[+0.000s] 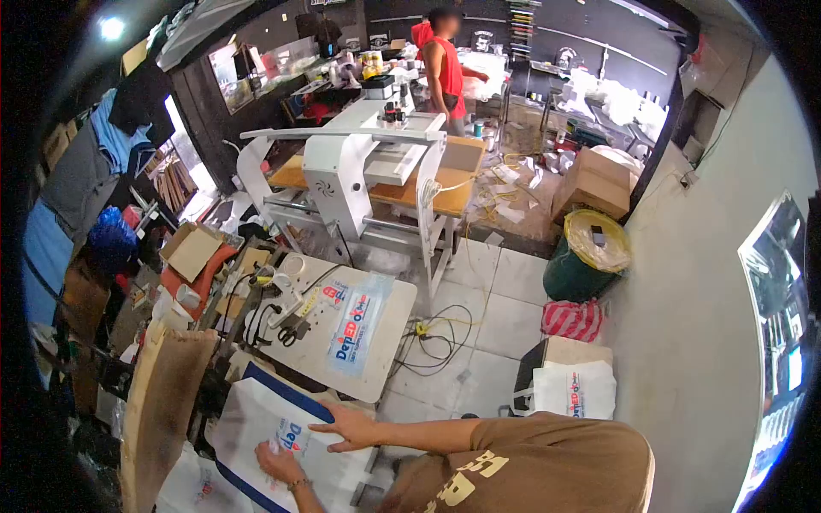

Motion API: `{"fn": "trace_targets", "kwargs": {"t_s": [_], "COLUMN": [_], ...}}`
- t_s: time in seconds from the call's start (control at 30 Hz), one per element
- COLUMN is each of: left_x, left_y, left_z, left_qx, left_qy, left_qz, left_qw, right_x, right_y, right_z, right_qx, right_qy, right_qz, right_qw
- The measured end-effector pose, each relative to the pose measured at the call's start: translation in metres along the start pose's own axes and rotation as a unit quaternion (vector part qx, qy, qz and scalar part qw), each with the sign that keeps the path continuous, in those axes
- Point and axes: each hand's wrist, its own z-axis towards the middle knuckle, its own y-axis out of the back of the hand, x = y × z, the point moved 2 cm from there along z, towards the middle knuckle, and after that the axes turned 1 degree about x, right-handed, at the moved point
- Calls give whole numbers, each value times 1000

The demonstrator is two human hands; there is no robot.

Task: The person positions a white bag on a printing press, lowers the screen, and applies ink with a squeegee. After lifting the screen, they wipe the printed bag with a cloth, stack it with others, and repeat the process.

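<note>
A white bag-like fabric piece (pixel 248 419) with dark blue bands along its edges lies flat in front of me, a red and blue "DepED" print (pixel 293 438) near its middle. My right hand (pixel 349 427) rests on it beside the print, fingers spread. Just below the print, my left hand (pixel 280 466) is closed with the fingertips together around a small white wad (pixel 274 447), mostly hidden by the fingers. Another white printed bag (pixel 192 483) lies at the lower left, partly under the first. Beyond them, a clear printed film sheet (pixel 355 329) lies on a pale table (pixel 389 321).
Scissors (pixel 293 330) and a power strip (pixel 291 309) sit on the pale table. A white press machine (pixel 342 184) stands behind, cables (pixel 436 338) trailing on tiles. A printed white bag (pixel 573 391) lies to the right, near a green bin (pixel 581 265). A person in red (pixel 443 73) stands farther back.
</note>
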Motion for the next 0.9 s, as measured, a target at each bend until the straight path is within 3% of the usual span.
{"fn": "trace_targets", "kwargs": {"t_s": [0.03,0.07,0.17,0.23,0.3,0.33,0.37,0.43,0.47,0.53,0.6,0.63,0.7,0.73,0.8,0.9], "left_x": [-6,-41,-88,-57,17,59,54,65,63,51,-27,-51,-84,-87,-30,70], "left_y": [-14,-13,1,9,8,0,24,32,15,-16,-17,-16,-17,-7,-16,3], "left_z": [5,7,5,-1,-14,-25,-31,-33,-28,-22,-3,-1,1,4,0,-19], "left_qx": [11,-35,-9,-34,-87,-196,-118,35,35,-164,-28,-27,-43,-22,-12,1], "left_qy": [-24,-71,-54,-56,-59,-105,17,109,105,-64,-15,-15,-103,-80,-62,68], "left_qz": [-8,-42,-73,-42,-21,72,33,83,82,65,-26,-26,-23,-52,30,-8], "left_qw": [1000,996,996,997,994,972,992,990,990,982,999,999,994,995,998,998], "right_x": [1,-1,-7,-8,-5,-5,-5,-3,-5,-4,-4,-4,-4,-7,-5,-2], "right_y": [0,-2,-10,-14,-13,-10,-8,-9,-9,-11,-10,-11,-13,-12,-10,-6], "right_z": [-1,-1,0,0,-1,-1,-1,-2,-2,-2,-2,-2,-2,-2,-3,-3], "right_qx": [-2,-2,-20,-39,-24,-8,-15,16,12,-4,-5,-5,-4,-3,-7,-8], "right_qy": [2,2,12,21,5,-9,-15,-27,-29,-12,-7,-4,-8,-12,-10,-10], "right_qz": [0,-1,-17,-30,-19,-9,-9,-6,-7,-30,-32,-35,-27,-18,-15,0], "right_qw": [1000,1000,1000,999,1000,1000,1000,999,999,999,999,999,1000,1000,1000,1000]}}
